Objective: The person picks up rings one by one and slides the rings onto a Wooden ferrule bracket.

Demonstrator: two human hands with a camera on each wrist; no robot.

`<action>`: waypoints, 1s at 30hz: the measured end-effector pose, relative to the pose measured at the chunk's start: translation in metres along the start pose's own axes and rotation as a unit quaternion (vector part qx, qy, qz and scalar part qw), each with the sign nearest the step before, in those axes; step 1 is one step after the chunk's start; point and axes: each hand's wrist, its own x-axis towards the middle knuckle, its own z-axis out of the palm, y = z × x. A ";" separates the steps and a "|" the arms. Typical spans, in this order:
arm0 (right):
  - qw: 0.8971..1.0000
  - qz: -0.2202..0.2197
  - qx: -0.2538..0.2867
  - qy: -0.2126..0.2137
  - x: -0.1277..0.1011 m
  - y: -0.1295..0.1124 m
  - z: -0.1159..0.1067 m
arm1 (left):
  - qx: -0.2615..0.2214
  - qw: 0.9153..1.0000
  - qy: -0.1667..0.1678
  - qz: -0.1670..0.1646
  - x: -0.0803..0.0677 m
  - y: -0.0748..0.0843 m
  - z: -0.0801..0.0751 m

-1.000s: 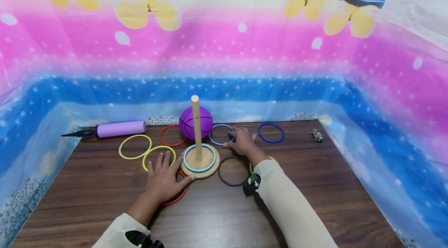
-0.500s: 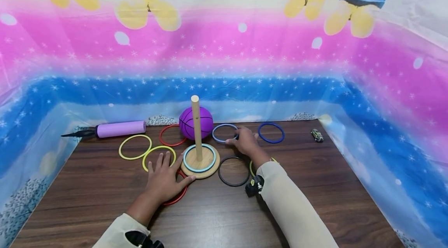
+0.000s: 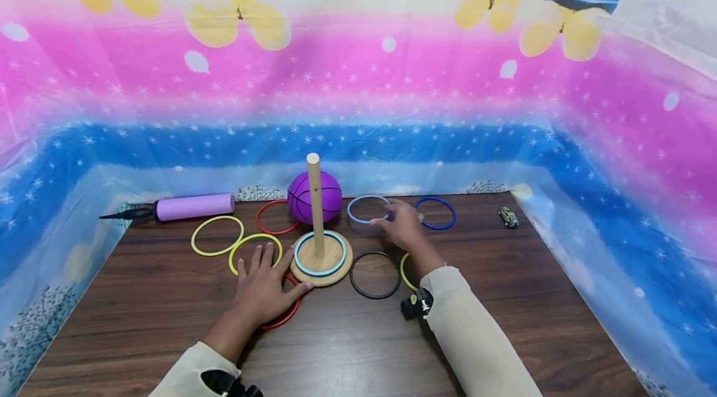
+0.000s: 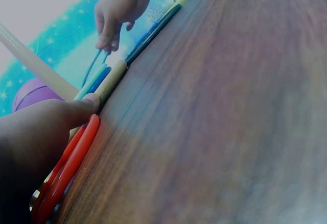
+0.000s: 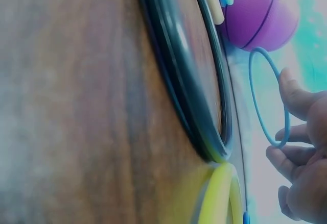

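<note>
On the tabletop (image 3: pixel 358 353), in the head view, three yellow rings (image 3: pixel 218 217), two red rings (image 3: pixel 282 321), one black ring (image 3: pixel 374 297), one dark blue ring (image 3: pixel 439 228) and one light blue ring (image 3: pixel 368 196) are counted; the last has been shifted rightward, away from the purple ball (image 3: pixel 330 195). The left hand (image 3: pixel 260 291) is laid with fingers spread. In the left wrist view, the base of the stand (image 4: pixel 110 81) is touched by its thumb; two stacked rings (image 4: pixel 99 80) are carried there. In the right wrist view, the light blue ring is pinched by the right hand (image 5: pixel 309 147).

Wd tbl (image 3: pixel 358 347) w/ rings (image 3: pixel 375 297), stand (image 3: pixel 317 232), ball (image 3: pixel 300 199), pump (image 3: pixel 195 206).
</note>
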 end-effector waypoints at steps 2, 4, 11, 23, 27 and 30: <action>1.000 0.000 0.015 0.007 -0.002 0.001 -0.001 | 0.000 1.000 0.001 0.000 0.000 0.000 0.000; 1.000 -0.001 0.029 0.013 -0.004 0.001 -0.002 | 0.000 1.000 0.003 0.001 0.000 0.000 0.000; 0.996 -0.007 0.080 0.047 -0.009 0.000 -0.001 | 0.002 1.000 0.003 0.002 0.000 -0.001 0.001; 0.985 -0.029 0.138 0.096 -0.017 -0.011 -0.005 | 0.001 1.000 0.003 0.001 0.001 -0.002 0.002; 0.977 -0.049 0.170 0.123 -0.017 -0.018 -0.008 | 0.002 1.000 0.005 0.002 0.000 -0.002 0.002; 0.970 -0.062 0.185 0.142 -0.018 -0.024 -0.009 | 0.002 1.000 0.006 0.002 0.000 -0.002 0.001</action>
